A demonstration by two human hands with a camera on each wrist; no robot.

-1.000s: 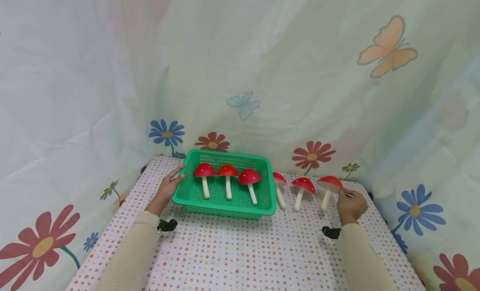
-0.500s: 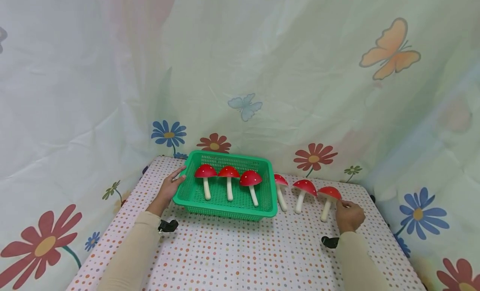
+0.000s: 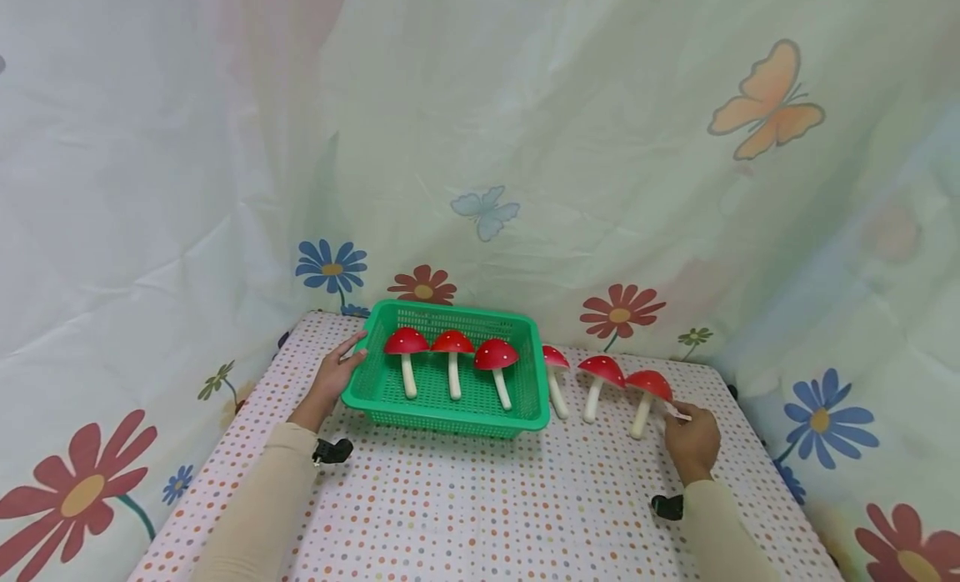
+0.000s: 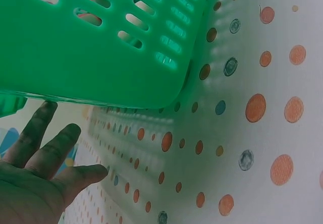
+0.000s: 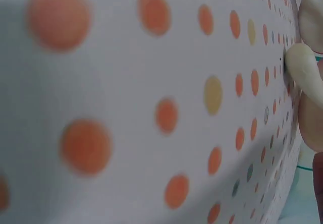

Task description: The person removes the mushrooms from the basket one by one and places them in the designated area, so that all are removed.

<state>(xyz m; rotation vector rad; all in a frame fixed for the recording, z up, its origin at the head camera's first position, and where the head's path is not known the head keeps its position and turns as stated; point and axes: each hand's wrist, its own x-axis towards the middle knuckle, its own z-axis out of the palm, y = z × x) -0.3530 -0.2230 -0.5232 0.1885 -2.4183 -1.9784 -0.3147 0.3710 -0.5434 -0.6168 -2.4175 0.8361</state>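
My left hand (image 3: 330,386) lies at the left side of a green plastic basket (image 3: 442,419), its fingers extended; in the left wrist view the fingertips are close under the basket's rim. Inside the basket lie three toy mushrooms with red white-dotted caps and white stems, among them a middle mushroom (image 3: 453,342). My right hand (image 3: 692,443) is beside the cap of the rightmost mushroom (image 3: 648,384) on the table, thumb and index finger slightly parted and no longer around it. The right wrist view shows a mushroom stem (image 5: 305,72) at its right edge.
Two more mushrooms, a middle one (image 3: 602,369) and one partly behind the basket (image 3: 555,358), lie in the same row. A dotted cloth (image 3: 480,499) covers the table. Behind and beside it hangs a curtain (image 3: 585,190) with flowers and butterflies.
My right hand brought the rightmost mushroom down onto the table in line with the others, then let go and drew back slightly toward me. My left hand stayed at the basket.
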